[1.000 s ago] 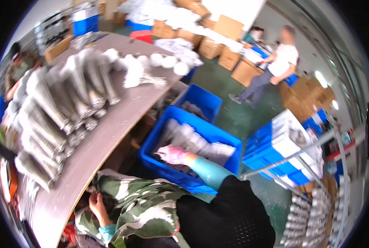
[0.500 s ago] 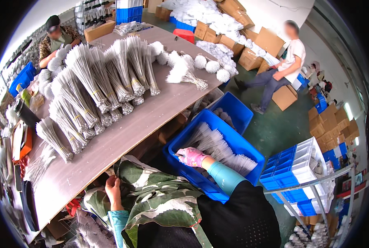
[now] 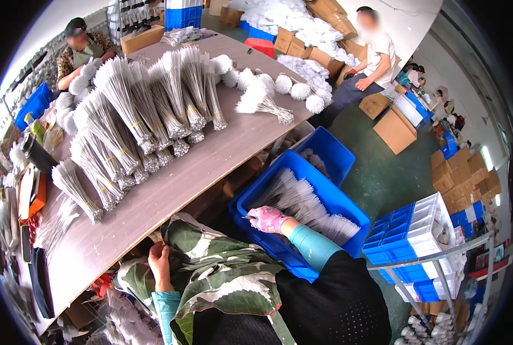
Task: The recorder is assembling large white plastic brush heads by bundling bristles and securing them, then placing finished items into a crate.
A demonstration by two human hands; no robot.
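Note:
My right hand (image 3: 267, 219), in a pink patterned glove, is closed at the near left rim of a blue bin (image 3: 357, 215). A small dark tip, too small to name, pokes out of its fingers. Inside the bin lie bundles of thin stems with white tufted ends (image 3: 302, 198). My bare left hand (image 3: 160, 264) is held with curled fingers beside the table's near edge, against the green and white leaf-patterned apron (image 3: 210, 261). What its fingers hold, if anything, is hidden. Many similar tied bundles (image 3: 127, 126) are heaped on the table (image 3: 170, 184).
A second blue bin (image 3: 340, 155) stands behind the first. White spiky balls (image 3: 282, 85) line the table's far right edge. To the right are stacked blue and white crates (image 3: 406, 236) and a metal rail (image 3: 434, 251). One person (image 3: 84, 49) sits across the table; another (image 3: 377, 57) stands beyond its right corner.
The person beyond the table has risen from sitting and moved nearer to the table's corner. Both of my hands hold nearly the same place; the view has shifted slightly.

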